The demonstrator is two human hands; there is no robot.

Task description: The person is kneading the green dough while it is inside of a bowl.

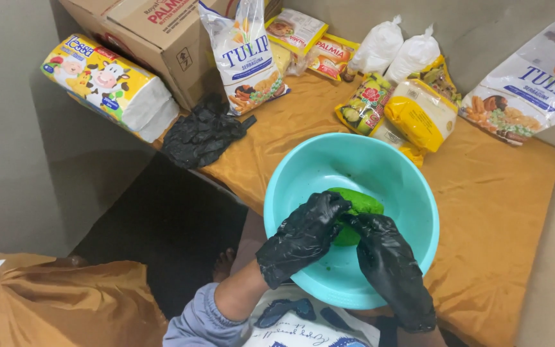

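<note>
Green dough [354, 207] sits in the middle of a turquoise plastic bowl [412, 193], and we have both hands on it. Our left hand [303, 236], in a black glove, comes in from the lower left with its fingers curled over the top and near side of the lump, pressing on it. Our right hand [390, 266], gloved the same way, reaches up from below with its fingers closed against the right and lower side of the dough, so the lump is squeezed between the two hands. Faint green smears mark the bowl's floor under our hands. The bowl rests at the near edge of a table covered in an orange cloth [496, 212]. Behind the bowl lie a yellow packet [422, 115] and a packet printed with flowers [362, 103], touching each other. Further back stand a white flour bag [245, 54], two knotted white plastic bags [396, 48] and two small flat sachets [313, 42]. A second flour bag [528, 87] lies flat at the far right. A crumpled black plastic bag [200, 135] hangs at the table's left edge, beside a cardboard box [155, 32] and a yellow wrapped pack [107, 83].
</note>
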